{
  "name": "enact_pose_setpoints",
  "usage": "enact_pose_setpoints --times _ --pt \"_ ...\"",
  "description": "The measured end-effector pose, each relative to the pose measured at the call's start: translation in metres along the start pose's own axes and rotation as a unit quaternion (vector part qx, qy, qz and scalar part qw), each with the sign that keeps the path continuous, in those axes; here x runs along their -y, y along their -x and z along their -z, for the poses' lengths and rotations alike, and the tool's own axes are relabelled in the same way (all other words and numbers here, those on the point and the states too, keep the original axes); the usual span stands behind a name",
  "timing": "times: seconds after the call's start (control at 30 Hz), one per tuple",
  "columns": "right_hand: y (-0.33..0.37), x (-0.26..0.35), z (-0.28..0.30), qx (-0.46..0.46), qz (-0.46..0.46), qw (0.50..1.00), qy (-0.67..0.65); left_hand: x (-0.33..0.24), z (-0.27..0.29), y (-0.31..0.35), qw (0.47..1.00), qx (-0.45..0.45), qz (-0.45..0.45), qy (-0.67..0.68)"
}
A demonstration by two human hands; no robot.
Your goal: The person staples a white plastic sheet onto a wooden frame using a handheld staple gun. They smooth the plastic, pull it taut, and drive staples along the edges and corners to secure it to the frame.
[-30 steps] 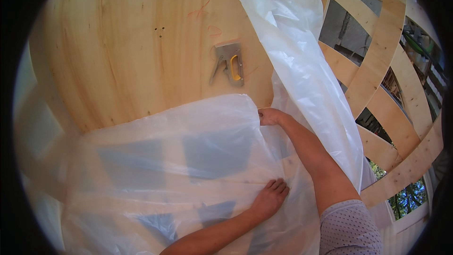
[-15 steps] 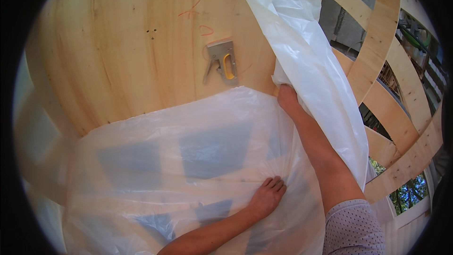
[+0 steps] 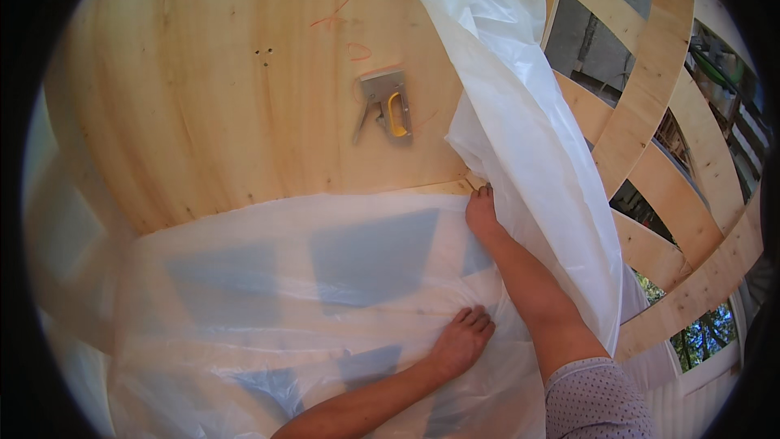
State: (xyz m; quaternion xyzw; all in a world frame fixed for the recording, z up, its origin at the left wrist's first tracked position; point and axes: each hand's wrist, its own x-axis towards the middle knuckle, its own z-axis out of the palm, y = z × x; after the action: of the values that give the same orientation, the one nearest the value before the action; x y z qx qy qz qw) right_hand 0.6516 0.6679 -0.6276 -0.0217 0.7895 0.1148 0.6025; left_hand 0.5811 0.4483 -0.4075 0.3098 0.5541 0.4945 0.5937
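Note:
A translucent plastic sheet (image 3: pixel 236 309) covers a slatted wooden frame, its upper edge lying along the bottom of a plywood panel (image 3: pixel 203 97). My left hand (image 3: pixel 461 341) is closed on the sheet, fingers curled, with creases running from it. Farther up, at the corner where panel and frame meet, my right hand (image 3: pixel 483 213) is closed at the sheet's edge; its fingertips are partly hidden. Beside it hangs a loose fold of plastic (image 3: pixel 536 138). A grey metal staple gun (image 3: pixel 385 104) with yellow inside its handle rests on the panel, untouched.
Curved, crossed wooden slats (image 3: pixel 650 73) form an open lattice on the right, with a grey wall and stacked items behind. Greenery shows through a low opening (image 3: pixel 705 337). Red marks (image 3: pixel 333 0) are drawn on the plywood.
My right hand has moved down and slightly left, bringing the sheet's upper edge down with it. A wooden strip now shows above that edge. My left hand stays almost where it was.

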Motion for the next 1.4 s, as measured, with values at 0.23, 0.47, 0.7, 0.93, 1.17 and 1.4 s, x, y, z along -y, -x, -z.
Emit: enact_pose_setpoints --times 0.23,0.47,0.7,0.93,1.17,1.4 --pt "-0.024 -0.033 0.017 0.062 -0.004 0.965 -0.255 -0.001 -0.002 0.001 0.999 0.003 -0.017 -0.038" --pt "-0.048 -0.052 0.062 0.383 0.032 0.916 -0.117 -0.002 -0.002 0.002 0.998 0.019 -0.018 -0.051" --pt "-0.06 -0.053 0.082 0.252 0.052 0.912 -0.32 -0.002 0.0 0.001 0.998 0.012 -0.027 -0.062" --pt "-0.058 -0.051 0.146 0.335 -0.011 0.742 -0.581 -0.003 0.0 0.002 0.993 0.041 -0.039 -0.101" --pt "-0.055 -0.074 0.191 0.522 -0.027 0.686 -0.507 -0.003 -0.002 0.001 0.991 0.053 -0.046 -0.116" --pt "-0.073 -0.115 0.168 0.319 -0.072 0.656 -0.68 -0.004 0.0 0.001 0.99 0.045 -0.05 -0.123"
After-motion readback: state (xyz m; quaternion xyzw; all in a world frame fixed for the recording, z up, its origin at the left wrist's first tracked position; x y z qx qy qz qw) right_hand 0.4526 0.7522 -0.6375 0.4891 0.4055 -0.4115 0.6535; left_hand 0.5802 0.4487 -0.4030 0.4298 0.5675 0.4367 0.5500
